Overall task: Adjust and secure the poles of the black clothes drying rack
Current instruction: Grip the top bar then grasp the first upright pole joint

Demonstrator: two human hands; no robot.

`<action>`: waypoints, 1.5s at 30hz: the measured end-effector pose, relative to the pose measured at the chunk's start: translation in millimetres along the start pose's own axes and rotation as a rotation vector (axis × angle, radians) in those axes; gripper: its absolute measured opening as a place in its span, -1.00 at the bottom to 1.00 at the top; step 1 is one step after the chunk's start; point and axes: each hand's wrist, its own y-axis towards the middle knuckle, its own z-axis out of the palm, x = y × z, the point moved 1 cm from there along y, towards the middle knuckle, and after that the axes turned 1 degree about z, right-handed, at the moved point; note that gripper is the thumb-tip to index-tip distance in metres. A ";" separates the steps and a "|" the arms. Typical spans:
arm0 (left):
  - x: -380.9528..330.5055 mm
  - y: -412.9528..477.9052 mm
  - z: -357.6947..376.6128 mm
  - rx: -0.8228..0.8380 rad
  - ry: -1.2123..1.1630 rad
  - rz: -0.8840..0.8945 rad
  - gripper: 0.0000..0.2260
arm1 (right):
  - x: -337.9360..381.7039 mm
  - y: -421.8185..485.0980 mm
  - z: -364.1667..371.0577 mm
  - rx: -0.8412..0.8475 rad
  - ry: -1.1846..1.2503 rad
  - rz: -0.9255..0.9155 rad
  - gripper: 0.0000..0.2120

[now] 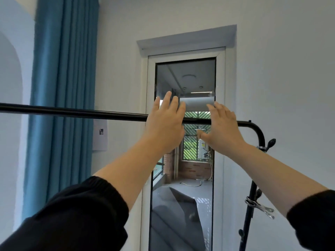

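The black rack's top pole (72,111) runs level across the view from the left edge and bends down at the right into an upright pole (251,198). My left hand (165,124) lies flat against the top pole with its fingers straight and apart, covering the pole. Close to the right of it, my right hand (222,127) is spread open over the pole too, thumb below the pole and fingers above. Neither hand is closed around the pole. A short bare stretch of pole shows between the two hands.
A narrow glass door (183,178) in a white frame stands right behind the rack. A blue curtain (61,105) hangs at the left. Metal clips (261,208) and a black hook knob (271,143) sit on the upright pole at the right. White wall surrounds the door.
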 end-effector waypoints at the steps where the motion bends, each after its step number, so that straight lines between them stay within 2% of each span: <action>1: -3.8 9.9 7.5 0.016 0.011 0.004 -0.47 | -11.3 7.4 5.5 0.024 -0.006 -0.028 -0.19; 5: -17.6 35.6 32.0 0.037 0.042 0.025 -0.59 | -45.3 35.4 26.3 0.126 0.016 -0.109 -0.25; 9: -21.6 53.2 42.2 0.053 0.037 0.074 -0.64 | -56.9 52.1 41.5 0.068 0.013 -0.203 -0.48; 13: -8.1 60.3 53.1 0.113 0.089 0.101 -0.68 | -45.6 59.0 54.8 0.014 0.049 -0.222 -0.57; 18: 30.3 44.0 58.4 0.155 0.128 0.057 -0.70 | 0.2 59.2 71.9 -0.131 0.105 -0.189 -0.66; 25: 99.6 12.9 63.6 0.215 0.141 -0.043 -0.71 | 77.9 69.8 93.2 -0.174 0.185 -0.152 -0.63; 33: 171.0 -22.8 68.8 0.214 0.185 -0.111 -0.75 | 157.0 82.1 109.2 -0.111 0.388 -0.165 -0.60; 40: 252.6 -70.8 76.3 0.157 0.227 -0.272 -0.72 | 261.2 95.1 126.4 -0.069 0.442 -0.150 -0.59; 45: 266.9 -79.9 93.0 0.111 0.210 -0.281 -0.80 | 273.8 99.5 133.4 -0.018 0.543 -0.127 -0.65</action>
